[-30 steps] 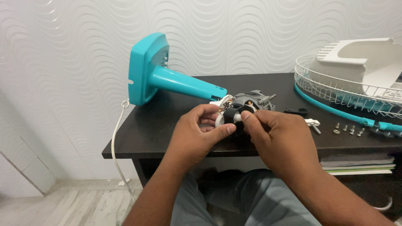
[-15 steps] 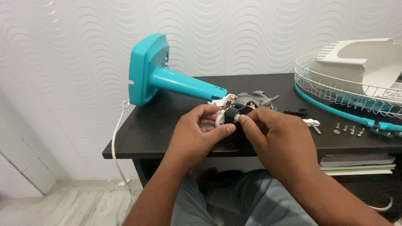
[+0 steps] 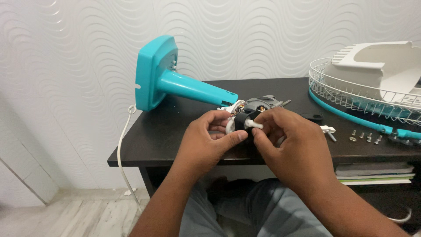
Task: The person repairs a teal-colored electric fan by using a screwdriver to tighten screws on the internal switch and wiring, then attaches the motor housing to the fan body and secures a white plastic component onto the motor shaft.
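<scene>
At the table's (image 3: 175, 149) near edge, a small fan motor (image 3: 252, 115) with a black body and white knob sits between both hands. Left hand (image 3: 206, 145) has its grip closed around the black part; right hand (image 3: 289, 145) pinches the white knob's stem (image 3: 254, 125). Judging by this, the knob is being worked, which calls for a steady hold. Behind lie a teal fan stand (image 3: 175, 81), loose screws (image 3: 364, 137) and a wire guard (image 3: 351, 94).

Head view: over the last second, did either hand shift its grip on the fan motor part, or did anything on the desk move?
Barely any change. The right hand still pinches the small white knob at the black part, which the left hand still steadies; only the fingers shifted slightly. The teal fan stand, wire grille and loose screws stayed put on the dark desk.
</scene>
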